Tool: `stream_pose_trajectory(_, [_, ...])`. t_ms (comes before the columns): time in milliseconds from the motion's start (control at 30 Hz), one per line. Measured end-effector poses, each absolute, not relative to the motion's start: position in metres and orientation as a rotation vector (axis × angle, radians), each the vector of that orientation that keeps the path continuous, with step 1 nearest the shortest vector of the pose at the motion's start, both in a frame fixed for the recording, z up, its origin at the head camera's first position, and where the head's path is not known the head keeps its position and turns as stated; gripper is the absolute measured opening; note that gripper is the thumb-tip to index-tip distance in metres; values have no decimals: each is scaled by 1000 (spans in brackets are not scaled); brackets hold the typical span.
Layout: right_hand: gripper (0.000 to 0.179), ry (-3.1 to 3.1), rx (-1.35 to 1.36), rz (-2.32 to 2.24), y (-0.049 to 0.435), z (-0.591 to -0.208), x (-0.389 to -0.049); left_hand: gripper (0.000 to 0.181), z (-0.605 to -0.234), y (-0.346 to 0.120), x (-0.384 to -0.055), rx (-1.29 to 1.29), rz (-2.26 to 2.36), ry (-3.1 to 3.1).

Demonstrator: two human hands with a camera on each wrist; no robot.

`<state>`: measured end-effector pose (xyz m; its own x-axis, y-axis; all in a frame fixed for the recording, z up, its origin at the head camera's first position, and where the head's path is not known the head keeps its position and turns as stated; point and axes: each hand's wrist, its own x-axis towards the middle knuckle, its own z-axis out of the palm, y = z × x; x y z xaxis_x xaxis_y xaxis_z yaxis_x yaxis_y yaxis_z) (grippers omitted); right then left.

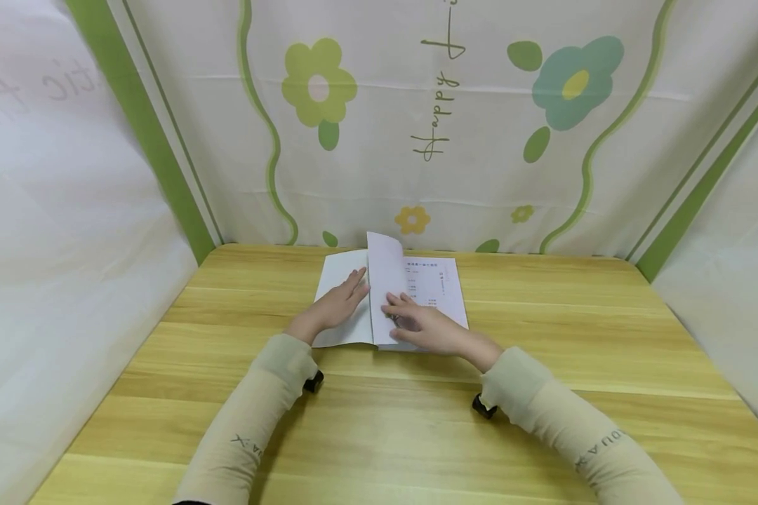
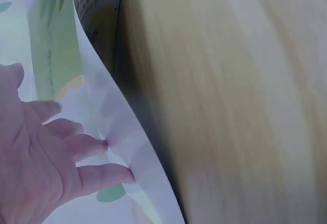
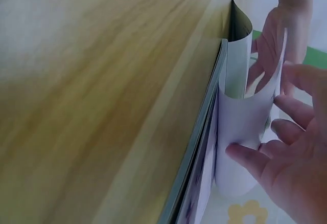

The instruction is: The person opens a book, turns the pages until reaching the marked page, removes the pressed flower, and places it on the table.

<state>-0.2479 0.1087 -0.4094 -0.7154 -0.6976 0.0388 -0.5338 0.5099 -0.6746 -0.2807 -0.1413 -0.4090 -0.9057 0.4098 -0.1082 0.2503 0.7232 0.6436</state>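
A thin paperback book (image 1: 436, 291) lies spread on the table near its far edge, with printed text on its right-hand page. Its white left leaf (image 1: 347, 330) is laid out to the left, and one pale page (image 1: 384, 259) stands raised and curved along the middle. My left hand (image 1: 337, 303) is over the left leaf, fingers stretched toward the raised page; in the left wrist view its fingertips (image 2: 127, 175) touch the white sheet. From the right, my right hand (image 1: 426, 328) rests its spread fingers on the raised page, thumb (image 3: 248, 157) against the curved paper.
The wooden table (image 1: 391, 428) extends around the book. Behind it hangs a white cloth (image 1: 379, 168) with flowers, and more cloth panels rise at left and right. Small black devices (image 1: 483, 407) sit at both wrists.
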Motion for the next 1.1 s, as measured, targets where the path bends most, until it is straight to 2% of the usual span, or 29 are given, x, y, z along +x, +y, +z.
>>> stream_pose_trajectory(200, [45, 2614, -1070, -849, 98, -408, -247, 72, -411, -140, -283, 492, 1075, 2744])
stream_pose_trajectory(433, [32, 2669, -1140, -705, 86, -407, -245, 67, -412, -138, -282, 523, 1088, 2739])
stream_pose_trajectory(900, [27, 2605, -1251, -752, 76, -403, -242, 55, -414, -133, -284, 722, 938, 2744])
stream_pose_trajectory(1100, [32, 2512, -1280, -778, 81, -404, -244, 53, -414, -133, -284, 680, 867, 2749])
